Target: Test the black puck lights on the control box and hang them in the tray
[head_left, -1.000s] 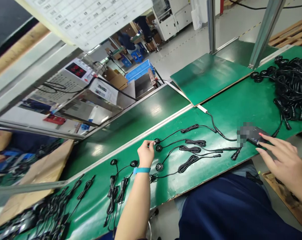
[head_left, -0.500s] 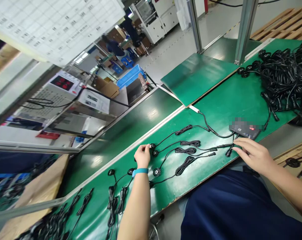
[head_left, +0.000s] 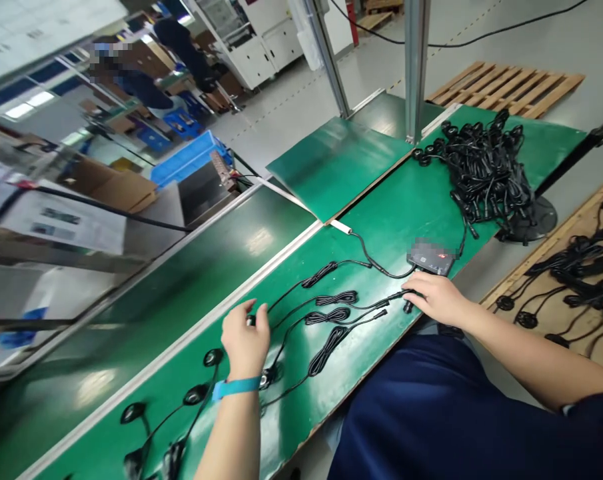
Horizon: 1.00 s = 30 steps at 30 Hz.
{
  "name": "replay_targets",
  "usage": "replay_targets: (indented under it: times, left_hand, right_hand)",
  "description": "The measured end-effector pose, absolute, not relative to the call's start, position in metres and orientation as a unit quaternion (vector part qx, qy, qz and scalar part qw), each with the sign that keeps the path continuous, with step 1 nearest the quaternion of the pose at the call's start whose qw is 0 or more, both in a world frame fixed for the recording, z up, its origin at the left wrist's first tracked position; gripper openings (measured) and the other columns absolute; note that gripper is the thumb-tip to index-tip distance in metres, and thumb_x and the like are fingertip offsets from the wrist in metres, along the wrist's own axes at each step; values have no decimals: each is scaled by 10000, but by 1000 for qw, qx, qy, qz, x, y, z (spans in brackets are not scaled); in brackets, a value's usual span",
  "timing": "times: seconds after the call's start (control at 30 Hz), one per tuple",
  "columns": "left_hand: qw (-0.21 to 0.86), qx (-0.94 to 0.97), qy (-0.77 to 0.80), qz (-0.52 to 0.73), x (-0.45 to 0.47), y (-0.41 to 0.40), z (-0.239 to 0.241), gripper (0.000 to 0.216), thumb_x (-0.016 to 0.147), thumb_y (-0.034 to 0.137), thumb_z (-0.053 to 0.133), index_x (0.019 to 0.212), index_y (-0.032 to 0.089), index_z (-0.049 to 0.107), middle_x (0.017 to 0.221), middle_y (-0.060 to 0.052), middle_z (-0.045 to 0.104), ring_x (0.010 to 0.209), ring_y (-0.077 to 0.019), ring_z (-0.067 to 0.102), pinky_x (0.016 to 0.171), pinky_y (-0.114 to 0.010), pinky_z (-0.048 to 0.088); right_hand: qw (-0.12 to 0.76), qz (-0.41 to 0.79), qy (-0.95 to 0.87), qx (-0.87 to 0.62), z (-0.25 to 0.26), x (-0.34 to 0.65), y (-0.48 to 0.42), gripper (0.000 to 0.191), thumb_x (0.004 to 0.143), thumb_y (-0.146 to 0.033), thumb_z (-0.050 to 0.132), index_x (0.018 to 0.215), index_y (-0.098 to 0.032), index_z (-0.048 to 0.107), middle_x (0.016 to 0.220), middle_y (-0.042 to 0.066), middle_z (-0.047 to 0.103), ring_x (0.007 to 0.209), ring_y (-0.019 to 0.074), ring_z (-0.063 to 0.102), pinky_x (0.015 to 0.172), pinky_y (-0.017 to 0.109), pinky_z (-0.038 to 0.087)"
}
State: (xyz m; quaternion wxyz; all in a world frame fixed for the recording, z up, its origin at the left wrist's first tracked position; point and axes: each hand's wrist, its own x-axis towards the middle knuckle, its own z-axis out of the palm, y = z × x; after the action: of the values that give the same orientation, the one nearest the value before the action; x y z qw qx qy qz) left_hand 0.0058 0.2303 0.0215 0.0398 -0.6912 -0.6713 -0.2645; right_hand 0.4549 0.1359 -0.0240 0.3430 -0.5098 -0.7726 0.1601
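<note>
My left hand [head_left: 245,337], with a teal band on its wrist, is curled with thumb and fingers around a small black round cable head [head_left: 252,321], partly hidden by the fingers. My right hand [head_left: 437,299] pinches a black cable connector [head_left: 400,294] beside a dark flat box [head_left: 431,258] with a small red light. Between the hands lie several coiled black cables, among them an upper coil [head_left: 320,275] and a lower coil [head_left: 327,351]. Another black connector [head_left: 408,307] hangs just below my right fingers. One more round head [head_left: 265,379] shows beside my left wrist.
A large heap of black cables [head_left: 488,170] covers the far right of the green table [head_left: 406,207]. More round heads [head_left: 195,395] lie at left. A metal post [head_left: 416,73] rises behind a raised green board [head_left: 336,167]. Cables [head_left: 576,273] lie on a wooden surface at right.
The view has swung to the right, so the table and both hands appear farther left. My left thumb and fingers are spread wider around the round head. My right hand stays by the box.
</note>
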Motion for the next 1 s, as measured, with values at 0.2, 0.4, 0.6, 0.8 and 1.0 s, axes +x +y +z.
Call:
replay_targets:
  times: [0.2,0.4,0.6,0.8,1.0]
  left_hand:
    - [-184,-890,-366,-202,185,202,30,301,973,472,562,1158,251,649,1085,-94,740,1012,-278,677,913,-434,531]
    - [-238,-902,-320,-166,225,206,-17,258,955,461,502,786,295,605,707,-38,675,669,-259,640,654,-405,517]
    - [-199,-889,-359,-202,197,229,-5,218,886,527,577,1020,364,635,916,-46,746,769,-295,695,701,-429,577]
    - [-22,-934,-339,-112,216,265,8,295,897,249,434,1063,206,675,984,-151,704,897,-325,660,819,-462,550]
    - [-68,-940,-322,-92,214,251,11,223,989,216,435,964,189,655,920,-109,641,893,-254,618,817,-374,533]
  right_hand:
    - [340,202,-757,-521,-17,449,143,198,1027,-312,584,1036,-218,758,988,72,719,917,201,689,847,318,562]
    - [328,248,-730,-545,-27,453,151,154,1013,-305,633,1003,-194,740,1025,33,723,976,162,685,912,251,514]
    - [371,275,-697,-548,-32,455,156,139,990,-305,675,999,-176,727,1036,36,732,966,144,686,906,222,500]
    - [382,244,-701,-551,-28,448,148,169,1002,-302,649,1077,-185,747,1015,62,737,925,179,693,871,275,525]
    - [430,238,-670,-557,-29,445,148,204,1027,-312,599,1081,-212,769,1003,57,753,892,185,705,829,291,541]
